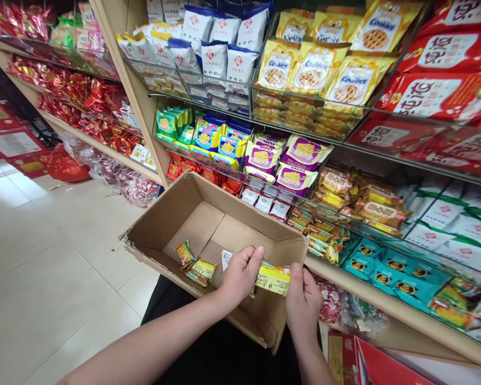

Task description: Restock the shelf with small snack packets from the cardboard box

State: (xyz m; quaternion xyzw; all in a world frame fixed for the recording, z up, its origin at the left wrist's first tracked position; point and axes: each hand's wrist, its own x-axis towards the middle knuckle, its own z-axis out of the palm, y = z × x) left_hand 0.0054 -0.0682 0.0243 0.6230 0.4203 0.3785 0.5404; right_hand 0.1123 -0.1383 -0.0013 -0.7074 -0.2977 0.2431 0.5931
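Note:
A yellow snack packet [274, 279] is stretched between my two hands, above the right end of an open cardboard box [224, 206]. My left hand [240, 272] is closed on the packet's left end. At the other end, my right hand [303, 294] pinches it between thumb and fingers. Inside the box, to the left, lie a small orange-green packet [184, 253] and some yellow packets [201, 271]. A white piece [226, 259] shows partly behind my left hand. The box rests on my lap, tilted.
Shelves with glass fronts [216, 166] hold bagged snacks in front of me: yellow cookie bags [308, 69], purple biscuit packs [299, 160], teal packets [388, 267]. Red bags [70, 163] sit on the tiled floor [64, 256] at left. A red carton [380, 363] stands at lower right.

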